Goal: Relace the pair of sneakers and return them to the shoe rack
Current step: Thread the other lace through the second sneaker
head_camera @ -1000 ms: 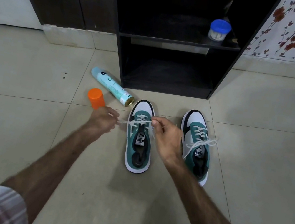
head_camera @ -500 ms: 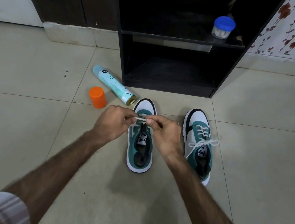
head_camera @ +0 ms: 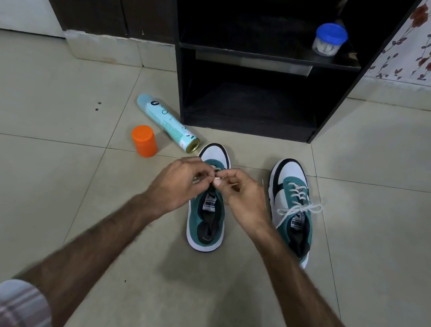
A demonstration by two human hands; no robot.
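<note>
Two hands, the left hand (head_camera: 179, 183) and right hand (head_camera: 245, 197), pinch a white lace (head_camera: 216, 181) over the left sneaker (head_camera: 208, 219); the right sneaker (head_camera: 291, 204) sits tied beside it.

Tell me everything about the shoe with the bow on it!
The laced sneaker is teal with a white toe, black side patches and a white sole. Its white lace is threaded through and tied in a bow. It stands flat on the tiled floor, toe toward the black shoe rack. No hand touches it.

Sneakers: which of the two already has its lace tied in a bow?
The right sneaker, apart from both hands; the left sneaker is unfinished under them.
</note>
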